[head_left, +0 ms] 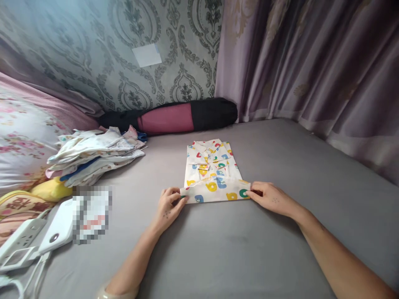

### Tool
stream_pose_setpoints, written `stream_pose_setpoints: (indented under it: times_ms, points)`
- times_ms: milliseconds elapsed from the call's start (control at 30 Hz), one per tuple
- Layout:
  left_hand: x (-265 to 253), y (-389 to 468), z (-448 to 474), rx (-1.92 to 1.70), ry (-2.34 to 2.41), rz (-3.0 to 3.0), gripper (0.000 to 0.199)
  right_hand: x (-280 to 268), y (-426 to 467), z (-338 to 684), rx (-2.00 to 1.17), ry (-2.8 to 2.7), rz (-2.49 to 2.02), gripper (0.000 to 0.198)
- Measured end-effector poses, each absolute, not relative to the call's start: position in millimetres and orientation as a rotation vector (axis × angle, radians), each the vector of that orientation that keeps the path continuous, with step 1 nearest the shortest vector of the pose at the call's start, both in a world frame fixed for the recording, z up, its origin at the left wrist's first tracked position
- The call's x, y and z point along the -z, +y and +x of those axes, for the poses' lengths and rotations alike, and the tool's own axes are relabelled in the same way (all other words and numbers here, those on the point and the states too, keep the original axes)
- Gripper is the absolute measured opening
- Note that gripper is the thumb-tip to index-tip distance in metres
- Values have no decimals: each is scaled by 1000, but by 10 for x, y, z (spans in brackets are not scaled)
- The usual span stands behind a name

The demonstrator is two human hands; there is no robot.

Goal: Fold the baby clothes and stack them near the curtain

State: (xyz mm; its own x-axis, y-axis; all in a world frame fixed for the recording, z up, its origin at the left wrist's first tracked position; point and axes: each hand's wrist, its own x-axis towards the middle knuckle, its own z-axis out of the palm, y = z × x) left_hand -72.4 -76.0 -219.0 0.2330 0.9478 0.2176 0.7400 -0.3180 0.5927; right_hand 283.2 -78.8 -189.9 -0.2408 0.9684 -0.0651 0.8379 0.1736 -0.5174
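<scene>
place: home, bedroom | grey sheet [233,249] | flowered cushion [21,137] | patterned wallpaper [173,29] | purple curtains [264,62] | piled clothes [96,151]

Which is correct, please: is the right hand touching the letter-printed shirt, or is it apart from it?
Touching. The head view shows it plainly: the right hand pinches the letter-printed shirt at the right end of its folded edge.

Open bedsheet [289,153] right of the garment [214,178], clothes pile [99,153] leftward
</scene>
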Motion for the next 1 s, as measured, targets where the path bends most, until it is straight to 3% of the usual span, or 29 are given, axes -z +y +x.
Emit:
stream_pose_setpoints:
  times_ms: [433,567,700,800,1000]
  points:
    - [2250,-723,-720,-788,1733,2167,25,1954,-764,2736,-512,-2081,-2058,25]
    - [2213,-744,-758,-830,1787,2259,26,1886,-795,2711,-368,-2110,-2039,31]
    - [2094,-809,-600,-724,1541,2512,39,1855,-838,2490,-171,-2284,-1671,45]
    - [2044,-861,-312,-533,1470,2621,48,1906,-868,2226,-196,-2520,-1430,54]
    - [2142,-867,133,-313,1534,2708,53,2053,-888,1928,-267,-2659,-1373,60]
